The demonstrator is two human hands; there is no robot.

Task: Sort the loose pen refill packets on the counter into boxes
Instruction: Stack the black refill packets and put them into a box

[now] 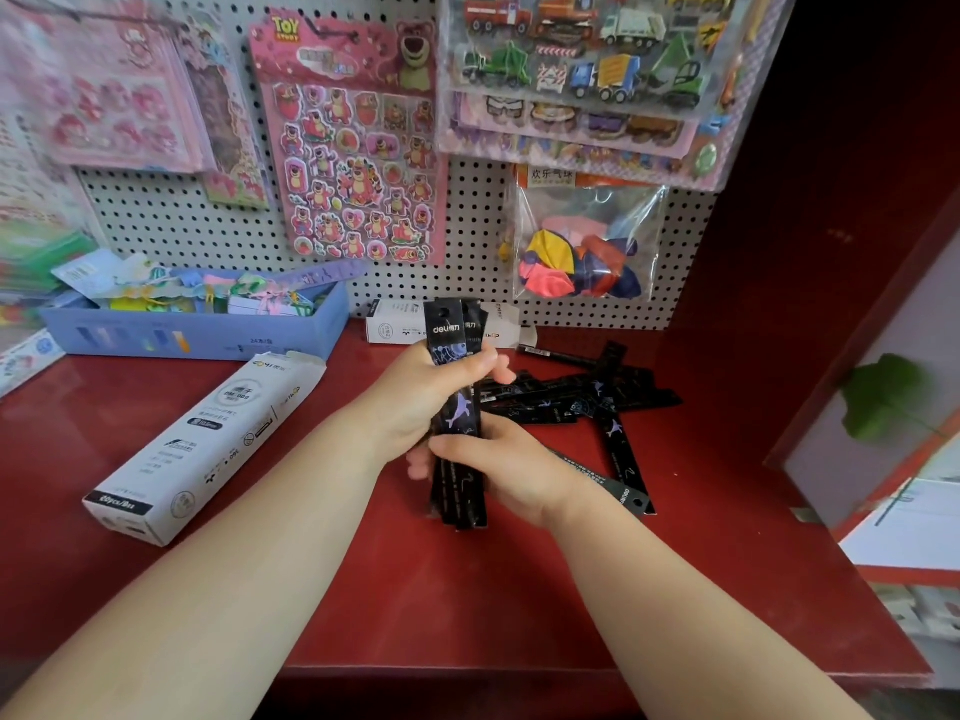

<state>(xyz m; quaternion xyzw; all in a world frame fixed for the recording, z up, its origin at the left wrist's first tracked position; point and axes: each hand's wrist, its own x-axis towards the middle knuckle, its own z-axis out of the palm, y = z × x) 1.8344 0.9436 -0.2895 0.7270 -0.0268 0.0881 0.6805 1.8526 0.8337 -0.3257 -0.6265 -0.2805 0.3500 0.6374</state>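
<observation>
Centrally, red counter (467, 589). Blue box (208, 335) at 10 o'clock, crammed with coloured stationery. White box (202, 449) at 8 o'clock, lying flat, far flap open. Loose refill packets (571, 402) heaped criss-cross at 3 o'clock of the hands. Second white box (395, 327) at 12 o'clock, by the pegboard. Black packet bundle (460, 413) at centre: left hand (415, 402) curled round its upper half, right hand (498, 459) curled round its lower half.
</observation>
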